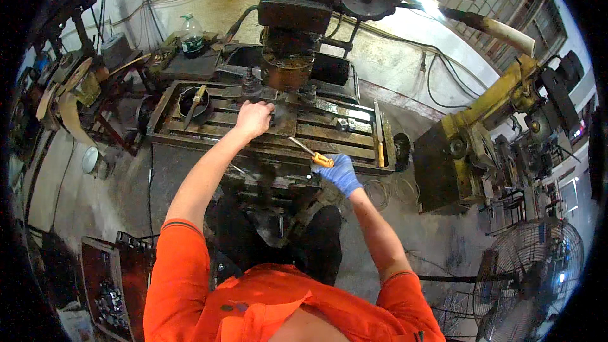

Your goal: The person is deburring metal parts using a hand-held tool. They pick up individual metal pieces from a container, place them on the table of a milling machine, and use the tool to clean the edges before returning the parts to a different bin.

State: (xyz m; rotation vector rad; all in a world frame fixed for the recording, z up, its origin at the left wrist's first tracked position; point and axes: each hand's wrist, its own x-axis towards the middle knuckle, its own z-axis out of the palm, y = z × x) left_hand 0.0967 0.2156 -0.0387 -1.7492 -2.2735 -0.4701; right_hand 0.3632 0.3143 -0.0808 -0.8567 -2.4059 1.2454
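Observation:
My right hand (341,174), in a blue glove, grips a screwdriver (323,160) by its yellow-orange handle. The metal shaft points up and left, over the front part of the slotted machine table (212,141). My bare left hand (254,119) reaches to the middle of that table, just below the dark machine head (288,66). Its fingers are curled at the dark, oily metal fixture there; what they hold, if anything, is hidden. Small metal parts (345,125) lie on the table to the right of the fixture.
A dark bowl (201,111) with a brush (195,104) across it sits at the table's left. Along the right end lies a yellow-handled file (380,136). A yellow machine (443,158) and a caged fan (529,275) stand at right. Behind left is a plastic bottle (191,37).

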